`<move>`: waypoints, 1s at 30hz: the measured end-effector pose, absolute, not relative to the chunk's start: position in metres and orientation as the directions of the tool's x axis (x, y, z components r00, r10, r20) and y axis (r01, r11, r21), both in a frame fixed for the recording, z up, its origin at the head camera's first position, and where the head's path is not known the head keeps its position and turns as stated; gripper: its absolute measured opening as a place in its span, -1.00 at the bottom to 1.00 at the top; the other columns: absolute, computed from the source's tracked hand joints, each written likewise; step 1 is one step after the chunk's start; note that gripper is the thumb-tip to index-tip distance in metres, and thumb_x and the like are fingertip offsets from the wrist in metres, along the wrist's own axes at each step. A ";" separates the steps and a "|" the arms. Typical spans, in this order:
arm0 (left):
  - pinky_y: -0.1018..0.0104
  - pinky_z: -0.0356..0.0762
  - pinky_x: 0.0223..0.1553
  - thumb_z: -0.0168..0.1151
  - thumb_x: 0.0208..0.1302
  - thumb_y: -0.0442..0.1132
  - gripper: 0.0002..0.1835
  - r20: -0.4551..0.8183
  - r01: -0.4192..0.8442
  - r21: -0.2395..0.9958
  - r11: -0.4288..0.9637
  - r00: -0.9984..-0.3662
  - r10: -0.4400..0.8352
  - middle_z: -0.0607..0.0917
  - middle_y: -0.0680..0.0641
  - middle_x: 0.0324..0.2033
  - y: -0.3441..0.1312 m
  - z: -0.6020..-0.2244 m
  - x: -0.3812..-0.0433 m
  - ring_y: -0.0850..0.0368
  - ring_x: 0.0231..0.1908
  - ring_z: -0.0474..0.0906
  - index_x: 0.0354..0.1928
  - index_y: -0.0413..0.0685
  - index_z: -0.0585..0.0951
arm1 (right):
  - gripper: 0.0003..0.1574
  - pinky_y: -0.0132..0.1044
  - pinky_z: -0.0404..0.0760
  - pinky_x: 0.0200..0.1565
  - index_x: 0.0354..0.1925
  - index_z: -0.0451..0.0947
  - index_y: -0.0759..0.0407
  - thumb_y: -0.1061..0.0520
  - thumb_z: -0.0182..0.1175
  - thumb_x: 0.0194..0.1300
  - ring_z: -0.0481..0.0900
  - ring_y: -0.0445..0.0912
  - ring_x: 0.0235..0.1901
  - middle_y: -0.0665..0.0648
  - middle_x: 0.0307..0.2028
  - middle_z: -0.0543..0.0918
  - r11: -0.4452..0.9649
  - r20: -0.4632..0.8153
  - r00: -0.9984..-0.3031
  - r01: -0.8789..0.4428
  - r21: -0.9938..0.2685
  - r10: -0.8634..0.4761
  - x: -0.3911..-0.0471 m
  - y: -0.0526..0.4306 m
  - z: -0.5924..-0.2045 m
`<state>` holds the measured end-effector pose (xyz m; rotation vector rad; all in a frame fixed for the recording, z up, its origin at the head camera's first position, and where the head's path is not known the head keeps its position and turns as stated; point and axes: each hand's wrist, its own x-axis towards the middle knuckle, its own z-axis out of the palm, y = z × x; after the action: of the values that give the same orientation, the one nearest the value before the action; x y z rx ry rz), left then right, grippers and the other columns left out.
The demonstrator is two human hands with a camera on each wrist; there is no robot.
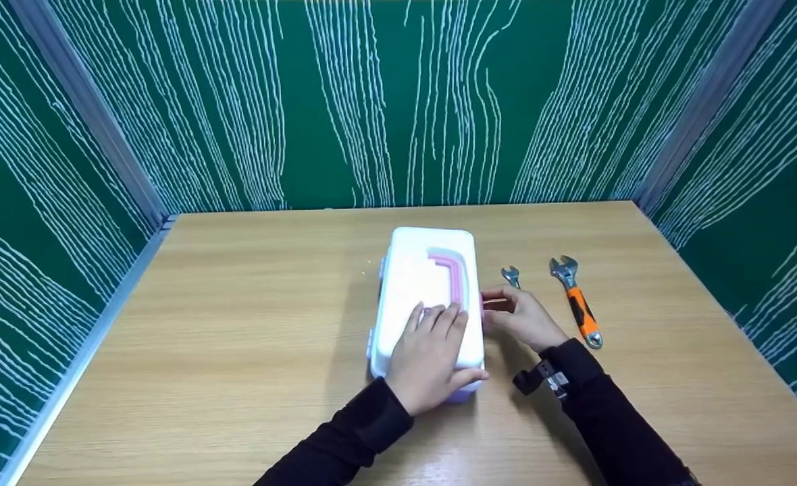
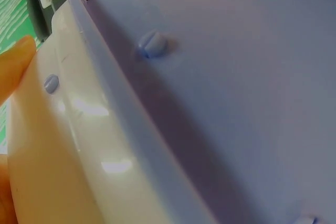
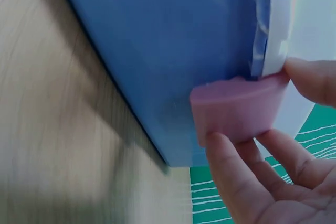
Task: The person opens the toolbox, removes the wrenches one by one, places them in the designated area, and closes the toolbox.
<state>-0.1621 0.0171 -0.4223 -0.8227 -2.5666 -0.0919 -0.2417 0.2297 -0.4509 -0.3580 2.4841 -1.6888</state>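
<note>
A storage box with a white lid [image 1: 415, 270] and a lavender-blue body [image 3: 142, 51] stands lengthwise on the table, its lid down. A pink folding handle [image 1: 458, 280] lies in a recess of the lid, its near end hidden. My left hand [image 1: 429, 358] rests on the near part of the lid, fingers extended forward and thumb out over the near right corner. At the box's right side, my right hand [image 1: 523, 320] pinches a pink latch [image 3: 236, 108], thumb at its upper edge by the lid and fingers along its lower edge.
On the wooden table [image 1: 236, 337], right of the box, lie a small wrench [image 1: 510, 275], partly hidden by the right hand, and an adjustable wrench [image 1: 579, 307] with an orange and black handle. Green panels with white lines [image 1: 398, 135] surround the table's back and sides.
</note>
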 end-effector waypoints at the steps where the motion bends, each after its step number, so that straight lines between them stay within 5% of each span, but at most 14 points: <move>1: 0.01 0.25 0.40 0.08 0.12 0.48 -0.07 0.434 0.566 -0.075 0.821 -0.723 0.538 0.54 -0.08 0.27 0.017 -0.423 -0.162 0.00 0.27 0.44 0.32 -0.09 0.44 | -0.45 -0.41 0.56 0.03 0.20 0.41 0.43 0.31 0.19 0.24 0.54 0.16 0.14 0.40 0.14 0.55 0.337 0.033 -0.967 -0.120 -0.934 -0.254 -0.242 0.229 -0.452; 30: -0.04 0.14 0.45 0.01 0.21 0.47 -0.05 0.358 0.592 -0.013 0.806 -0.750 0.556 0.45 -0.15 0.35 0.014 -0.414 -0.158 -0.04 0.39 0.32 0.38 -0.16 0.37 | -0.39 -0.46 0.54 0.05 0.26 0.27 0.45 0.30 0.17 0.30 0.50 -0.01 0.11 0.41 0.22 0.42 0.199 -0.013 -0.970 -0.036 -0.979 -0.242 -0.240 0.227 -0.462</move>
<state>-0.1580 0.0142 -0.4145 -0.8704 -2.6468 -0.1436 -0.2404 0.2271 -0.4616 -0.2703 2.2999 -1.8711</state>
